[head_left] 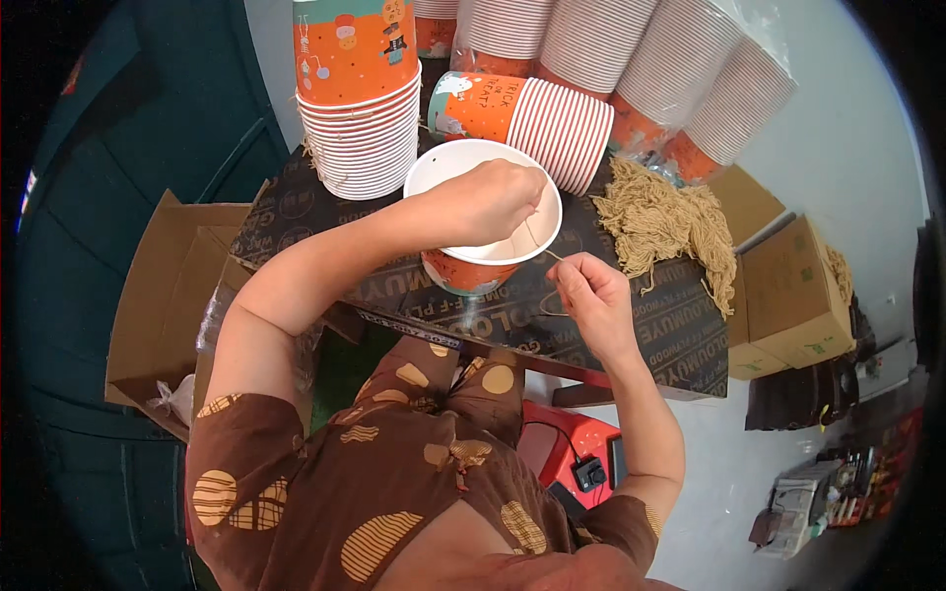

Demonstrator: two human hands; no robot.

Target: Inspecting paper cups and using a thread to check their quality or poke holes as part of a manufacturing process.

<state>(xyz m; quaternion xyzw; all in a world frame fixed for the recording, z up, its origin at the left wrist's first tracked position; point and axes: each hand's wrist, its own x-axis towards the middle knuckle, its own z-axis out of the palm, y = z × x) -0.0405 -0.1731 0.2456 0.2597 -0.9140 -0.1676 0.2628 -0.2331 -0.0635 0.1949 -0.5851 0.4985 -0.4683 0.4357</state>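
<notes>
An orange paper bucket with a white inside and rim (434,165) stands upright on the dark printed board table (394,288). My left hand (498,200) is closed over the bucket's mouth, pinching a thin tan string (530,232). The string runs over the right side of the rim to my right hand (591,294), which pinches it just outside the bucket. A loose length of string hangs near my right fingertips. Whether the string passes through a hole in the wall is hidden. A small dark hole shows in the bucket's left inner wall.
A tall stack of buckets (357,128) stands at the left; another stack (532,116) lies on its side behind. Bagged stacks (601,39) lean at the back. Tan strings (665,222) lie heaped at the right. Cardboard boxes (163,286) flank the table. A red stool (581,443) holds a small camera.
</notes>
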